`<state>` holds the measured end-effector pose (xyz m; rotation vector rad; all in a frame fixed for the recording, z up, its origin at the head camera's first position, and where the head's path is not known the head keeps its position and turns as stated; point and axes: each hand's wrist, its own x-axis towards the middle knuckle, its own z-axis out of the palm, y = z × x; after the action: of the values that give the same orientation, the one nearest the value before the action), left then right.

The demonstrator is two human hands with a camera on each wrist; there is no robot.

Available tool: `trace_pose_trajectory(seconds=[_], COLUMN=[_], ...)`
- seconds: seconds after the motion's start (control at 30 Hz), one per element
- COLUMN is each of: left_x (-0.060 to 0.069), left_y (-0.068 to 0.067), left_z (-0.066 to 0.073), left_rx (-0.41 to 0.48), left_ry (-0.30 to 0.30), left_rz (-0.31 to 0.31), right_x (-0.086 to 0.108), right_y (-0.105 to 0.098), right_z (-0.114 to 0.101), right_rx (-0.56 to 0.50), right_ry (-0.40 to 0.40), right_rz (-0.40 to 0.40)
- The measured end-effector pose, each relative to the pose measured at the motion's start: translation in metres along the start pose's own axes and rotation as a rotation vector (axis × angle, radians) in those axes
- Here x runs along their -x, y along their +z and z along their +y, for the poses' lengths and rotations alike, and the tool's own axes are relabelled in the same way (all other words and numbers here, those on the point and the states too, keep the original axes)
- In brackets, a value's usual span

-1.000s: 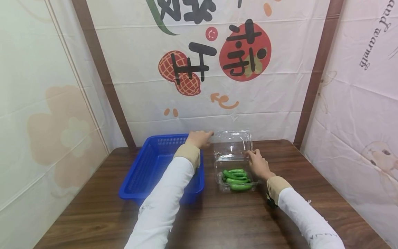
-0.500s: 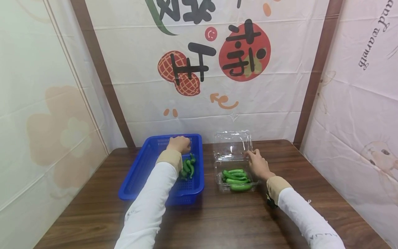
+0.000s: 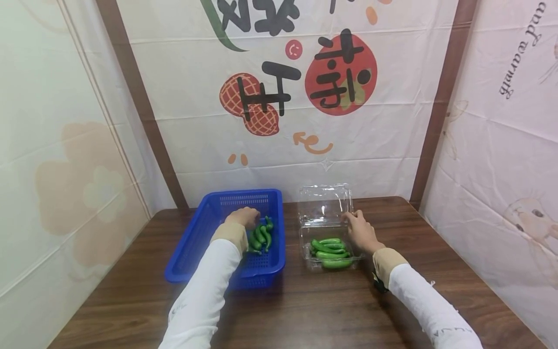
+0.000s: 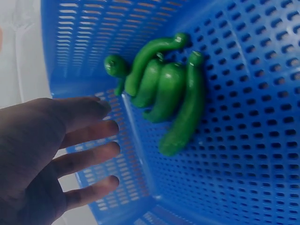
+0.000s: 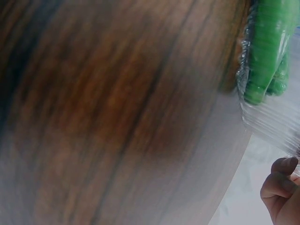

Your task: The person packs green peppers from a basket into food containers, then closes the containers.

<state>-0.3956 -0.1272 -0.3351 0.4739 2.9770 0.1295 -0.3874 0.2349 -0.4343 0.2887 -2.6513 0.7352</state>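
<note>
The left hand point(image 3: 244, 218) is inside the blue basket point(image 3: 283, 242); in the left wrist view that hand point(image 4: 61, 150) has its fingers spread and empty, beside several green peppers point(image 4: 171, 86) lying on the basket floor. On the right, the right hand point(image 3: 363, 233) holds the side of the clear hinged box point(image 3: 305, 235), whose lid point(image 3: 320, 208) stands raised. Several green peppers point(image 3: 331, 254) lie in the box. In the right wrist view, the right hand's point(image 5: 283, 190) thumb and finger pinch the plastic edge, near a pepper point(image 5: 267, 51).
Both containers stand on the brown wooden table point(image 3: 314, 310), the basket left of the box with a narrow gap between them. Behind the table hangs a printed white cloth point(image 3: 196, 140), with more cloth at both sides.
From beside the box, my left hand has moved left over the basket and lowered into it. Peppers hidden behind the arm earlier now show there. My right hand keeps its hold.
</note>
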Motion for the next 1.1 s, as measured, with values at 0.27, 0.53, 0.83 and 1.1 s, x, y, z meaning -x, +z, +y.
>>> trace_pose_trajectory(seconds=[0.27,0.53,0.83,1.1], left_x=[0.008,0.002,0.002,0.004], left_y=[0.008,0.026,0.038,0.038], left_z=[-0.012,-0.026,-0.034,-0.032], left_rx=[0.050,0.089,0.091,0.062], left_ry=[-0.030,-0.055,-0.061,-0.051], left_rz=[-0.038,-0.023,-0.020,-0.019], right_x=[0.000,0.000,-0.001,-0.002], right_y=[-0.001,0.000,0.000,0.002], right_z=[-0.001,-0.001,-0.001,0.001], right_rx=[-0.003,-0.003,-0.003,-0.001], right_ry=[-0.003,0.000,0.003,0.012], right_rz=[-0.003,-0.003,-0.006,0.000])
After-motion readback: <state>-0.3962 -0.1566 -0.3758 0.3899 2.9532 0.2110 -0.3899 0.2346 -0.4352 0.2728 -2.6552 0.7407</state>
